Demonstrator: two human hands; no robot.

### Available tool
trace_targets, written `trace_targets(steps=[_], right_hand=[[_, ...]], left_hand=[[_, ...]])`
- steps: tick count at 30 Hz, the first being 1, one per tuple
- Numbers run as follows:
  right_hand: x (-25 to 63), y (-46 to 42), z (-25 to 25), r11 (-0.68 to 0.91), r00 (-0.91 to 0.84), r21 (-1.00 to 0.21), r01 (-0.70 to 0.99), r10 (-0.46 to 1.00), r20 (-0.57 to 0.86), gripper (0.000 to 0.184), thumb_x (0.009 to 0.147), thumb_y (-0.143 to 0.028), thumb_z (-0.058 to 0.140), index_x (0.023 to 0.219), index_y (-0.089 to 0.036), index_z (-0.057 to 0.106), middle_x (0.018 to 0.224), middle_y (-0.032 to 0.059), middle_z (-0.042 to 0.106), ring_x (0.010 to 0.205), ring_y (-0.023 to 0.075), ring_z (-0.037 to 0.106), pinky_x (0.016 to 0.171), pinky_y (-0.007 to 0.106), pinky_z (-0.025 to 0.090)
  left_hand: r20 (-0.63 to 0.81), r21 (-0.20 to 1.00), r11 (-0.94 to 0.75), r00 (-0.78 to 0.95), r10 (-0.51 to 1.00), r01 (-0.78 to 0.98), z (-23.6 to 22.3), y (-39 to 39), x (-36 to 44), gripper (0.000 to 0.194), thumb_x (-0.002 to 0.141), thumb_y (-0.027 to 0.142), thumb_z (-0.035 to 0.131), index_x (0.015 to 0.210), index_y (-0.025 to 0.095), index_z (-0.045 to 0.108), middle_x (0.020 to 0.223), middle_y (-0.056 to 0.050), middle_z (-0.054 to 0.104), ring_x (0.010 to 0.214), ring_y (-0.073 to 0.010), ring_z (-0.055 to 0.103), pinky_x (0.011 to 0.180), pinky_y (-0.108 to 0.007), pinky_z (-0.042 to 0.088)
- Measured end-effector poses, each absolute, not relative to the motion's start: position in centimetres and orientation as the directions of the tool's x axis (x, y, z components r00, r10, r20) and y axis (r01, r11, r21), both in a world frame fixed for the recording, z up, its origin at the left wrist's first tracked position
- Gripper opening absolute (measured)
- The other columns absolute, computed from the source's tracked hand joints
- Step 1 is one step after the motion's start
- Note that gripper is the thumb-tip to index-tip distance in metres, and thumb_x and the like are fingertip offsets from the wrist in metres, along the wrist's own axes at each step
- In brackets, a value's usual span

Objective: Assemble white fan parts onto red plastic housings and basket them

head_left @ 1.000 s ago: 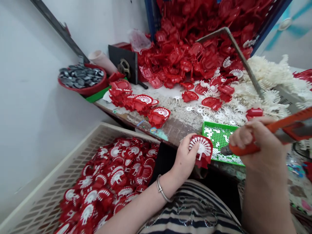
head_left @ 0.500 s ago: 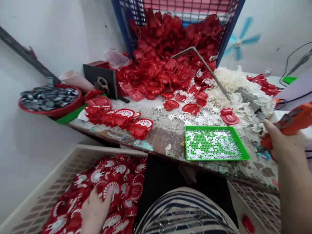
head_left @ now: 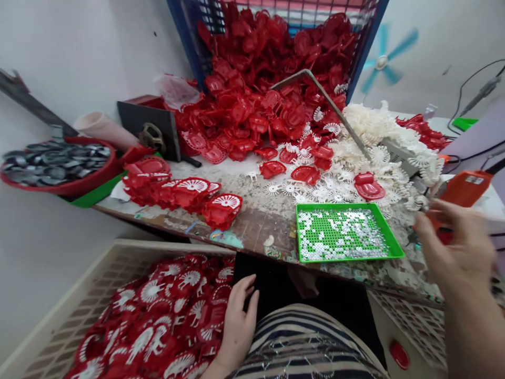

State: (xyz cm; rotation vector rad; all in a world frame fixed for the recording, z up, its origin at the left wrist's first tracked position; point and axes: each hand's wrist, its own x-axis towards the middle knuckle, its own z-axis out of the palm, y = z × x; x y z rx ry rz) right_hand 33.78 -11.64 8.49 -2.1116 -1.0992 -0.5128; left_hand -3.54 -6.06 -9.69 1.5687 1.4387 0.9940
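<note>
My left hand (head_left: 240, 318) is over the right edge of the crate of red parts, beside my lap, its fingers apart and holding nothing. Red plastic parts with white fan-shaped pieces (head_left: 152, 289) fill the crate below it. At the right, my right hand (head_left: 460, 247) is slightly blurred, fingers loosely apart, in front of an orange pistol-shaped tool (head_left: 467, 187) and no longer wrapped round it. Left of that hand, a green tray (head_left: 394, 247) holds small silvery rings. White fan-shaped pieces (head_left: 335, 184) and a few red parts (head_left: 369, 186) lie behind the tray.
A blue crate (head_left: 185, 45) spills a heap of red parts (head_left: 244, 113) onto the worn table (head_left: 260, 231). Finished-looking red-and-white parts (head_left: 193, 192) line its front left. A red basin (head_left: 71, 181) holds dark shiny pieces. A bent metal bar (head_left: 335, 108) crosses the heap.
My left hand has left the parts in the crate and moved right towards my lap. My right hand has let go of the orange tool and come slightly nearer. The view has shifted a little.
</note>
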Motion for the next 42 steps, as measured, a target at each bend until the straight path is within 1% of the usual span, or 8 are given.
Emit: trace_targets(steps=[4,14,19,23,28,31,35,42], right_hand=[[35.4,-4.6,7.4,-0.406,0.522,-0.355,0.842,0.776,0.353,0.05,0.079,-0.047,0.048,0.116,-0.015,0.06,0.12,0.0151,0.063,0.113,0.0299,0.059,0.099,0.044,0.046],[39.8,2.4,5.5,-0.689,0.728,-0.259,0.676,0.679,0.094,0.069,0.062,-0.056,0.067,0.117,-0.013,0.059,0.115,0.0214,0.064,0.116,0.0447,0.053,0.096,0.057,0.039],[37.5,1.3,8.5,-0.653,0.73,-0.39,0.65,0.679,0.078,0.078,0.074,-0.057,0.061,0.135,-0.012,0.044,0.12,0.0187,0.064,0.104,0.0343,0.063,0.088,0.048,0.049],[31.0,-0.9,11.3,-0.35,0.459,-0.702,0.621,0.888,-0.036,0.075,0.077,-0.065,0.06,0.135,-0.02,0.043,0.122,0.0148,0.064,0.101,0.029,0.065,0.08,0.044,0.055],[21.7,-4.3,11.5,-0.061,-0.012,-0.777,0.626,0.996,-0.088,0.061,0.069,-0.052,0.069,0.118,-0.019,0.053,0.117,0.0129,0.065,0.107,0.0279,0.062,0.094,0.045,0.051],[20.8,-4.9,10.9,-0.052,-0.086,-0.817,0.574,0.989,-0.123,0.058,0.071,-0.052,0.069,0.116,-0.019,0.054,0.113,0.0107,0.067,0.103,0.0257,0.064,0.095,0.045,0.051],[25.0,-2.4,10.5,-0.191,0.048,-0.786,0.588,0.978,-0.202,0.052,0.083,-0.065,0.054,0.114,-0.025,0.059,0.114,0.0081,0.068,0.102,0.0242,0.065,0.089,0.043,0.055],[34.8,7.4,7.6,-0.49,0.548,-0.445,0.749,0.837,0.0,0.045,0.086,-0.049,0.055,0.109,-0.012,0.064,0.117,0.0207,0.063,0.12,0.0367,0.053,0.104,0.056,0.039]], left_hand=[[0.047,0.894,-0.08,0.085,0.995,0.442,-9.8,-5.9,-4.2,0.034,0.085,0.044,0.054,0.104,0.02,0.067,0.111,-0.012,0.067,0.105,-0.0252,0.065,0.087,-0.042,0.058],[0.018,0.895,-0.035,0.044,0.999,0.445,-10.3,-5.5,-6.9,0.034,0.082,0.048,0.057,0.096,0.021,0.072,0.105,-0.009,0.071,0.098,-0.0241,0.069,0.088,-0.04,0.059],[0.13,0.889,-0.173,0.13,0.983,0.425,-6.7,-3.9,-4.6,0.025,0.087,0.037,0.057,0.101,0.021,0.07,0.104,-0.008,0.07,0.096,-0.0213,0.068,0.086,-0.035,0.059],[0.494,0.757,-0.523,0.181,0.85,0.391,-1.6,-1.5,-0.5,0.041,0.085,0.024,0.062,0.126,0.024,0.057,0.127,-0.011,0.06,0.118,-0.0237,0.06,0.098,-0.042,0.054],[0.73,0.474,-0.832,0.4,0.555,0.288,3.3,1.6,2.6,0.047,0.084,0.019,0.065,0.129,0.03,0.057,0.144,-0.01,0.051,0.144,-0.0302,0.034,0.112,-0.053,0.038],[0.65,0.556,-0.822,0.553,0.522,0.122,3.6,2.1,2.5,0.029,0.087,0.021,0.061,0.113,0.028,0.07,0.116,-0.007,0.071,0.121,-0.0241,0.059,0.106,-0.043,0.046],[0.408,0.839,-0.518,0.434,0.803,0.168,2.6,1.0,2.2,0.012,0.083,0.026,0.066,0.089,0.021,0.076,0.078,-0.004,0.076,0.072,-0.0166,0.068,0.08,-0.031,0.056],[-0.234,0.967,0.25,0.246,0.941,-0.037,1.9,-0.1,2.6,0.032,0.074,0.042,0.073,0.09,0.014,0.073,0.086,-0.005,0.076,0.078,-0.0186,0.068,0.076,-0.029,0.055]])
